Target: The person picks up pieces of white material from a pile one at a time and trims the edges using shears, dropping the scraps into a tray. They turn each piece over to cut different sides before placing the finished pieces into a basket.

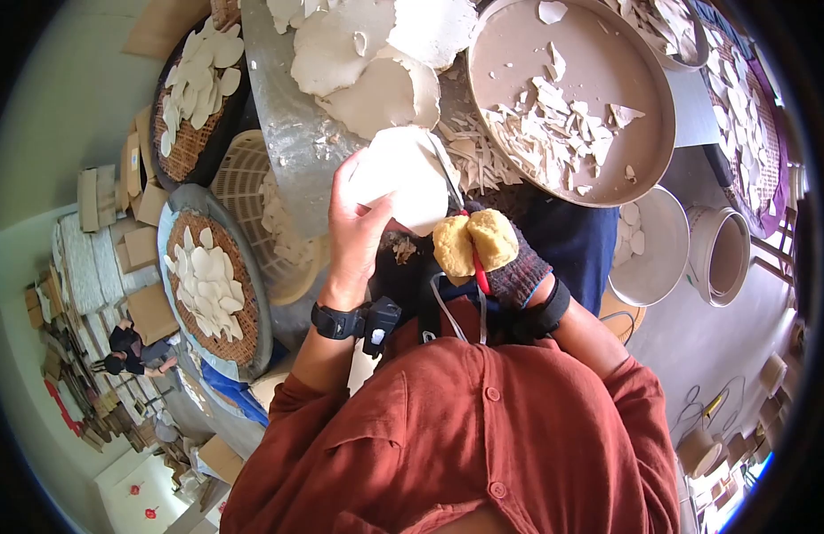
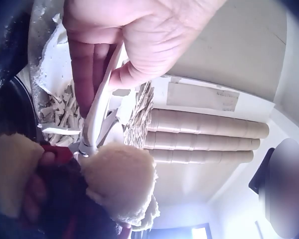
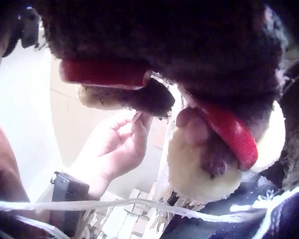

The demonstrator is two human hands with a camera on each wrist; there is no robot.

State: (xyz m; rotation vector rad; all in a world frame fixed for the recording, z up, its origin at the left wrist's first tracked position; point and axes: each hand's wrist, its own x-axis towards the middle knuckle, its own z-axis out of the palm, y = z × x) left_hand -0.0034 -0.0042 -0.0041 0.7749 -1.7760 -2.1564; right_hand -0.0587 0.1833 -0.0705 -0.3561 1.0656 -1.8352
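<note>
My left hand (image 1: pixel 351 240) pinches a thin, pale, roundish sheet (image 1: pixel 399 182) between thumb and fingers, holding it upright at chest height. A dark knitted glove with bare fingertips covers my right hand (image 1: pixel 524 271), which grips a pair of scissors with red handles (image 3: pixel 231 137). Yellow sponge pads (image 1: pixel 494 238) wrap around the handles. The scissor blades (image 1: pixel 448 166) run along the sheet's right edge, and the left wrist view shows the sheet (image 2: pixel 100 102) edge-on at the blades. The glove and pads hide part of the grip.
Ahead lies a metal tabletop (image 1: pixel 287 98) with large pale sheets (image 1: pixel 367 89) and a heap of trimmings (image 1: pixel 474 156). A round tray (image 1: pixel 577 53) with broken strips stands right of it. Baskets (image 1: pixel 278 205) and a white bucket (image 1: pixel 657 249) flank me. Another person (image 1: pixel 132 349) is far left.
</note>
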